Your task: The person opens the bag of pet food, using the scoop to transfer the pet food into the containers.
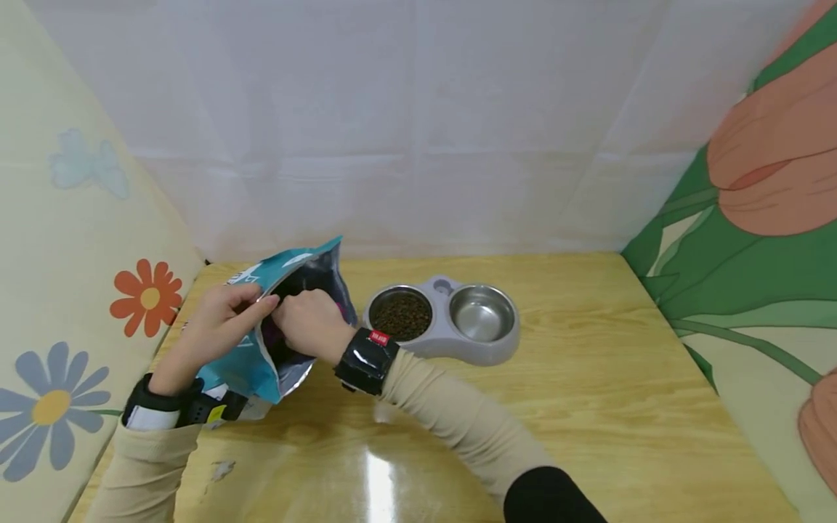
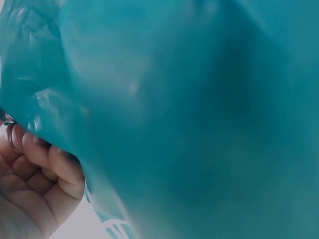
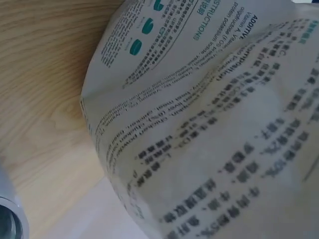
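Note:
A teal pet food bag with a silvery lining stands at the left of the table, its mouth spread and tilted toward the right. My left hand pinches the near left rim; in the left wrist view its curled fingers lie against the teal film. My right hand is at the mouth, bent at the knuckles, its fingertips hidden inside. Bits of magenta show beside it, and I cannot tell whether it holds something. The bag's printed white panel fills much of the right wrist view.
Right of the bag stands a grey double pet bowl. Brown kibble lies in its left steel bowl, while bare metal shows in the right steel bowl. A white curtain hangs behind the wooden table; painted panels flank it.

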### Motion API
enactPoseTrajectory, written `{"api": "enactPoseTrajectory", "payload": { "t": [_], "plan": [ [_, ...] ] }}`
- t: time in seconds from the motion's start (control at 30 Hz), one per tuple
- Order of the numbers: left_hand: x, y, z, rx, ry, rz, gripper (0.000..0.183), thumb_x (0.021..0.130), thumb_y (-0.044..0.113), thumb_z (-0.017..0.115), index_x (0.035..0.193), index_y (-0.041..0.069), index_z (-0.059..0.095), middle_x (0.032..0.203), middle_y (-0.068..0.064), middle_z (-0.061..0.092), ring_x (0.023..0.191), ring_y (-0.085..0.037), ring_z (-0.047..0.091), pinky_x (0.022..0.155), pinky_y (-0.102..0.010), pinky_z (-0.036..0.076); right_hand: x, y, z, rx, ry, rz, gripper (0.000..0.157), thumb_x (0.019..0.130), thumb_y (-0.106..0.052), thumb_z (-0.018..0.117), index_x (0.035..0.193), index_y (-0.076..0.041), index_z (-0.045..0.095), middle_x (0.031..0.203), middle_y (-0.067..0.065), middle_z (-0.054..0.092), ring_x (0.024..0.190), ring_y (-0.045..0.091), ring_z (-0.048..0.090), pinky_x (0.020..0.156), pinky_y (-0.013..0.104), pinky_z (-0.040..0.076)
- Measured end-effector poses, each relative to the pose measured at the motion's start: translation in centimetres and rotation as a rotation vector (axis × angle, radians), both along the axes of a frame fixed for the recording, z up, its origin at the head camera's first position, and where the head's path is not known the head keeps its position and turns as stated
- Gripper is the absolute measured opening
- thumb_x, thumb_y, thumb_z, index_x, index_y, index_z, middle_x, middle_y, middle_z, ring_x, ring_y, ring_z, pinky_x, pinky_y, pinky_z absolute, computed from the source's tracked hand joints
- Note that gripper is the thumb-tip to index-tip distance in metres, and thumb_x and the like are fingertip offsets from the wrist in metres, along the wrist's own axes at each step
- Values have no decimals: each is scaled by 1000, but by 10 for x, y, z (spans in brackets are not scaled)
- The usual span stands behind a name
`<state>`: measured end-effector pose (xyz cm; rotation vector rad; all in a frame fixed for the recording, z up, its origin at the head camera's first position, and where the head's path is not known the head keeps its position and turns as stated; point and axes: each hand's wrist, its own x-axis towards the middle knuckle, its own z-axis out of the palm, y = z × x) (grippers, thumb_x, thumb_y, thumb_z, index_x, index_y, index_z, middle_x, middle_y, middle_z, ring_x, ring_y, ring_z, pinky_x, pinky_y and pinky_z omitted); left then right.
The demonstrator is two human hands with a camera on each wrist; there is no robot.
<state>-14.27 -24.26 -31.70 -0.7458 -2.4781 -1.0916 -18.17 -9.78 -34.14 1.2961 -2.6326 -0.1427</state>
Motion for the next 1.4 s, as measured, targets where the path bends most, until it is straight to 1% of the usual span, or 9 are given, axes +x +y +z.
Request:
{"api": "enactPoseTrajectory", "payload": {
  "t": [0.23,0.3,0.4,0.67,0.77,0.97,1.07,1.23,1.4],
  "plan": [
    [1,4,1,20,14,-8,34,82,-7,59,58,12,43,50,5,29,44,-7,31,42,-23,23,-2,-1,-2,-20,-4,-22,10,82,-31,62,83,-21,64,75,-7,62,61,9,57,54,26,47],
    [0,3,-1,16,15,-3,34,83,-6,59,58,11,44,50,5,29,44,-8,32,42,-23,24,-2,-2,-3,-33,-5,-23,10,83,-31,61,81,-21,64,74,-7,62,60,8,56,53,26,46],
    [0,3,-1,14,10,-2,33,83,-4,59,58,11,44,50,5,29,45,-8,32,42,-23,24,-4,-2,-4,-49,-10,-27,14,86,-32,59,80,-20,64,74,-7,61,59,7,55,52,25,46],
    [0,2,-2,21,4,-11,32,85,-2,59,59,11,44,50,5,30,45,-8,33,42,-23,24,-6,1,-3,-93,-88,-53,15,86,-33,59,82,-20,66,72,-6,60,57,8,53,51,25,45],
    [0,2,-2,23,2,-10,32,85,-1,58,59,11,44,50,5,30,45,-8,33,42,-23,24,-7,3,-3,-105,-110,-56,19,88,-35,57,80,-19,65,70,-6,60,56,9,52,50,26,44],
    [0,2,-2,21,-9,4,33,83,-4,59,59,11,44,50,5,30,44,-8,32,41,-23,24,-8,11,-5,-157,-118,-52,29,89,-43,53,74,-19,61,63,-7,56,52,9,51,45,26,40],
    [0,2,-1,18,-15,7,33,84,-4,59,59,11,43,51,5,30,45,-8,31,41,-24,24,-8,17,-5,-172,-111,-42,29,89,-44,52,77,-19,61,63,-6,56,51,9,51,44,26,40],
    [-1,0,0,18,-19,4,32,85,-2,58,59,10,43,51,4,29,45,-9,31,41,-24,23,-7,27,-4,-198,-102,-9,29,89,-45,52,85,-18,61,66,-4,59,56,11,57,47,28,42],
    [-1,-1,0,-4,-38,27,32,84,-3,59,59,10,43,51,6,30,46,-9,32,41,-24,25,-5,36,-1,-165,-99,-14,30,90,-44,50,94,-17,62,68,-3,59,59,12,58,46,26,41]
  ]
}}
